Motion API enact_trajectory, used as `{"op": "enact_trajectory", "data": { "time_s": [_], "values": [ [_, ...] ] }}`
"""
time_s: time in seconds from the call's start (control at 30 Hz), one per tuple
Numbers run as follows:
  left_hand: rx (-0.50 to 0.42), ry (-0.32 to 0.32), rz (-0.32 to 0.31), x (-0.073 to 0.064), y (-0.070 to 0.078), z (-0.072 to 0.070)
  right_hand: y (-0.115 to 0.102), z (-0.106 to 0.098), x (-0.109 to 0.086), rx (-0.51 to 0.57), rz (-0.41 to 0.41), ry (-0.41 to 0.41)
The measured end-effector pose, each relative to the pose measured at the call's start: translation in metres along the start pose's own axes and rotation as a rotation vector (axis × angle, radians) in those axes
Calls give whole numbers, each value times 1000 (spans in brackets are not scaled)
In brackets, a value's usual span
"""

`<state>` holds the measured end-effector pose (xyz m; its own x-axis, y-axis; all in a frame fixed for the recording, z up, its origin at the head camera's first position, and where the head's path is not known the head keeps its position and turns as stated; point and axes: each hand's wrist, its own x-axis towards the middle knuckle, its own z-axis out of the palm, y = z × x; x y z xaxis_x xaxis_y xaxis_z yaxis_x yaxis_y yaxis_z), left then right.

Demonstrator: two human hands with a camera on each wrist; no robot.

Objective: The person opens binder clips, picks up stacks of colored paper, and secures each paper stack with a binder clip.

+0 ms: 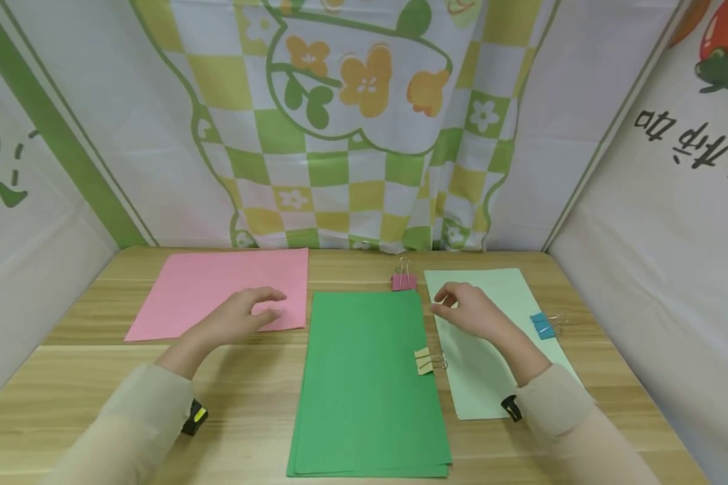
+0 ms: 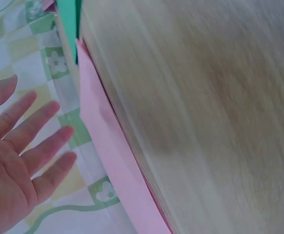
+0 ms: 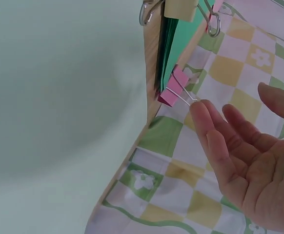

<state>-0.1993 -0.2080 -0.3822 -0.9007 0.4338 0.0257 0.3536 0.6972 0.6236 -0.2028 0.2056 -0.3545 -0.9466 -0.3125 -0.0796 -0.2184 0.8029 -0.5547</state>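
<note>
My left hand [image 1: 241, 316] hovers over the right part of the pink paper [image 1: 218, 283], thumb and fingers apart with nothing between them. In the left wrist view its fingers are spread and relaxed. Above the pale green paper [image 1: 479, 377] is my right hand [image 1: 470, 311], its fingers loosely bent and holding nothing. A stack of green paper [image 1: 367, 397] lies between the hands, a yellow binder clip [image 1: 424, 362] on its right edge. Just beyond its far right corner stands a pink binder clip [image 1: 404, 282]. On the pale green paper's right edge sits a blue binder clip [image 1: 543, 327].
All the paper lies on a wooden table [image 1: 243, 431]. Behind it hangs a checkered, flower-printed curtain [image 1: 352, 175]. White printed fabric walls [image 1: 661, 222] close in the left and right sides.
</note>
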Motion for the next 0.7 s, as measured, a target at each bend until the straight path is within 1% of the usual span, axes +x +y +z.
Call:
{"op": "enact_trajectory", "data": {
  "time_s": [0.2,0.3,0.4,0.53,0.7],
  "values": [
    [117,-9,-30,5,-4,3,-4,1,14,12,10,50],
    [188,-9,-79,8,-8,5,-4,2,20,8,20,57],
    [240,-14,-136,11,-12,7,-4,1,27,4,11,67],
    [272,-23,-170,14,-18,10,-5,0,35,-6,-7,75],
    [309,-31,-192,16,-24,13,-6,-1,44,-7,5,52]
  ]
}}
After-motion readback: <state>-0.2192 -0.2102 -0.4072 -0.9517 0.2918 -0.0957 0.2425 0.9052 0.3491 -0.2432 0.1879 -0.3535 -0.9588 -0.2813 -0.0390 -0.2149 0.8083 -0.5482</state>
